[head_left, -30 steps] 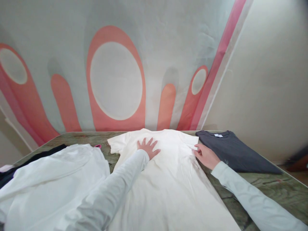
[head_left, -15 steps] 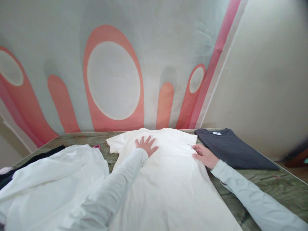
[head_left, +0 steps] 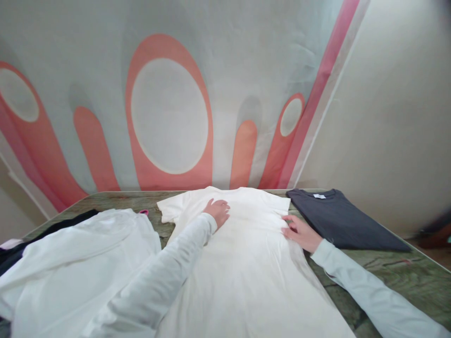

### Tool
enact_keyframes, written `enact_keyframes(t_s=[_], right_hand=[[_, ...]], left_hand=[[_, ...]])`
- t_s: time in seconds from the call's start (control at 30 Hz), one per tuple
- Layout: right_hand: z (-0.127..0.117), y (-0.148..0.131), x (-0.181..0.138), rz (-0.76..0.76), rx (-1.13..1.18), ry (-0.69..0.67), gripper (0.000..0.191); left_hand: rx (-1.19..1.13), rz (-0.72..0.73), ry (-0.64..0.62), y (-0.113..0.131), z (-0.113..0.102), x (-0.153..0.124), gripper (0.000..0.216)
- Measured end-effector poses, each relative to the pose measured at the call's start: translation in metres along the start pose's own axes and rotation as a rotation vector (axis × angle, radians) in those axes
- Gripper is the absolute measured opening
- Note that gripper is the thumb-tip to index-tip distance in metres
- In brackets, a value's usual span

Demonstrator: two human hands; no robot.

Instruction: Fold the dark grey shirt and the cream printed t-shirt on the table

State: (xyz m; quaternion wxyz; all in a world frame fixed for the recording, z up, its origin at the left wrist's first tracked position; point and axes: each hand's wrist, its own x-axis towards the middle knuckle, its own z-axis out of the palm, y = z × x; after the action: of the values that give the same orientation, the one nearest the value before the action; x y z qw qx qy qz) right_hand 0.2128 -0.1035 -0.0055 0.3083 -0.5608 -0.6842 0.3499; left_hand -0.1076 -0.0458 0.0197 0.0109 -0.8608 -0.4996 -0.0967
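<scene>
A cream T-shirt [head_left: 246, 267] lies flat on the table, collar toward the wall. My left hand [head_left: 219, 212] rests on its upper chest just below the collar, fingers curled into the fabric. My right hand [head_left: 299, 230] is at the shirt's right side under the sleeve, its fingers pinched on the cloth edge. Both arms wear pale long sleeves.
A folded dark grey T-shirt [head_left: 338, 218] lies at the far right of the green-marbled table [head_left: 405, 272]. A loose white garment [head_left: 81, 253] covers the left side, with black cloth [head_left: 66, 221] and a small pink item [head_left: 143, 212] behind it. A painted wall stands close behind the table.
My left hand's fingers, spread flat on the shirt before, have curled in. My right hand has stayed at the shirt's right edge, shifting only slightly.
</scene>
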Motion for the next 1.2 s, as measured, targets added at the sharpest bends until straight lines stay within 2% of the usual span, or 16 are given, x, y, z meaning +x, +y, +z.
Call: enact_keyframes(t_s=[0.07,0.13,0.27,0.4,0.57,0.7,0.8,0.87,1.0,1.1,1.2], right_hand=[[0.002,-0.004,-0.002,-0.026,-0.01,-0.008,0.04],[0.001,-0.007,-0.004,-0.056,-0.042,-0.011,0.04],[-0.006,-0.005,-0.004,-0.072,-0.087,-0.023,0.04],[-0.014,0.003,-0.004,-0.008,-0.023,-0.016,0.042],[-0.013,0.004,-0.014,0.026,0.033,0.011,0.036],[-0.008,-0.006,-0.039,0.044,0.107,-0.075,0.044],[-0.007,-0.013,-0.062,0.007,0.033,-0.144,0.053],[-0.011,-0.013,-0.073,-0.043,-0.082,-0.168,0.048],[-0.019,-0.007,-0.081,-0.065,-0.158,-0.258,0.027],[-0.021,-0.006,-0.077,-0.059,-0.145,-0.278,0.028],[-0.019,-0.006,-0.074,-0.041,-0.149,-0.286,0.031]], left_hand=[[-0.034,0.122,-0.076,0.016,-0.001,-0.001,0.029],[-0.049,0.19,-0.148,0.03,0.002,-0.004,0.039],[-0.041,0.178,-0.192,0.042,0.01,-0.013,0.056],[-0.044,0.159,-0.185,0.036,0.013,-0.012,0.054],[-0.019,0.08,-0.162,0.023,0.019,0.001,0.048],[0.004,0.01,-0.201,0.014,0.024,0.017,0.053],[0.011,-0.037,-0.223,0.011,0.024,0.025,0.055],[0.018,-0.065,-0.234,0.009,0.023,0.026,0.054],[0.041,-0.177,-0.274,-0.01,0.011,-0.002,0.052],[0.065,-0.249,-0.292,-0.025,-0.002,-0.046,0.054],[0.117,-0.27,-0.296,-0.023,-0.014,-0.095,0.052]])
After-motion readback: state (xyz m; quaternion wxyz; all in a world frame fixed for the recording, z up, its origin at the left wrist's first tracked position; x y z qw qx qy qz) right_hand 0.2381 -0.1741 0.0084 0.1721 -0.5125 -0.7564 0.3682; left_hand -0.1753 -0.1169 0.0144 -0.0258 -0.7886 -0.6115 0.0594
